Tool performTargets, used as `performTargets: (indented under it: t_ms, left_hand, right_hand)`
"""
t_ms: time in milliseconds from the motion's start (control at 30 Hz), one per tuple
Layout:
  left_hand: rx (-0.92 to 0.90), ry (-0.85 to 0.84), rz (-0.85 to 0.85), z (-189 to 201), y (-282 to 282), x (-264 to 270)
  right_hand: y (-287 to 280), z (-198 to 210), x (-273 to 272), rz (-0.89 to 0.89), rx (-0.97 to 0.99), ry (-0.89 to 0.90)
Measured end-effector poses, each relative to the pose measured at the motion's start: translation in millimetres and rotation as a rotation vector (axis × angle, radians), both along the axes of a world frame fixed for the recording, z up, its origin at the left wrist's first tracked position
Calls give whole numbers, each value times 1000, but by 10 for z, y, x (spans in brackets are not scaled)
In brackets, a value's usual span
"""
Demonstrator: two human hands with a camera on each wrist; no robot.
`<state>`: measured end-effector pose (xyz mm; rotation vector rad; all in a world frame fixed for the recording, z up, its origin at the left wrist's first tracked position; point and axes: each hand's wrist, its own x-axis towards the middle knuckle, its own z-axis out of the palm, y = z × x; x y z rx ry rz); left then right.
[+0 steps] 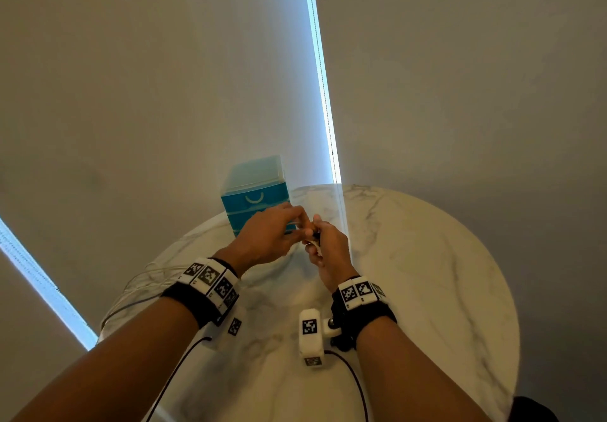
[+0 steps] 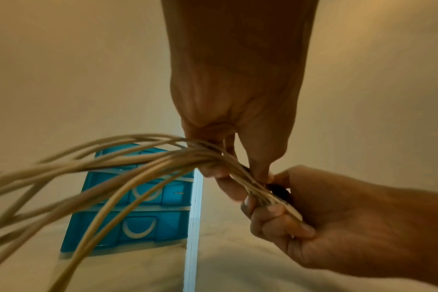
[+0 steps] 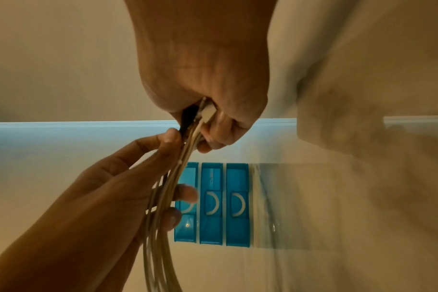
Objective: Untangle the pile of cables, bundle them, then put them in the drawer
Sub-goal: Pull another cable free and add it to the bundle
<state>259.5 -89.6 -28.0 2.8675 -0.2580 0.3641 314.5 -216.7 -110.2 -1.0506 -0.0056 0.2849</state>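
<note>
Several pale beige cables are gathered into one bunch that trails off to the left. My left hand pinches the bunch between thumb and fingers. My right hand is curled round the cable ends just beyond, along with a small black piece. In the right wrist view the right hand grips white plug ends, and the left hand holds the cables below it. In the head view both hands meet above the table, in front of the blue drawer unit. All its drawers look shut.
The round marble table carries the drawer unit at its far edge. Loose cable loops hang over the table's left edge. A wall and window blinds stand behind. Black leads run from my wrist cameras.
</note>
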Motion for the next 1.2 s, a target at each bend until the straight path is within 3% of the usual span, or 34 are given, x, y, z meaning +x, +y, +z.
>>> performTargets:
  t_ms: [200, 433, 600, 767, 967, 1133, 1200]
  left_hand:
    - [113, -71, -5, -44, -43, 30]
    - [102, 30, 13, 14, -91, -46]
    - [434, 225, 121, 128, -195, -55]
    - [377, 363, 64, 240, -294, -83]
    - [493, 381, -29, 246, -359, -126]
    - [316, 525, -60, 305, -305, -148]
    - [417, 500, -40, 331, -261, -108]
  right_hand:
    - [-3, -26, 20, 19, -47, 18]
    - [17, -4, 7, -85, -94, -33]
    - [63, -13, 14, -176, -215, -133]
    - [37, -12, 42, -257, -239, -190]
    - [66, -29, -1, -243, -265, -181]
    - [2, 31, 79, -238, -299, -109]
    - [4, 89, 67, -174, -249, -81]
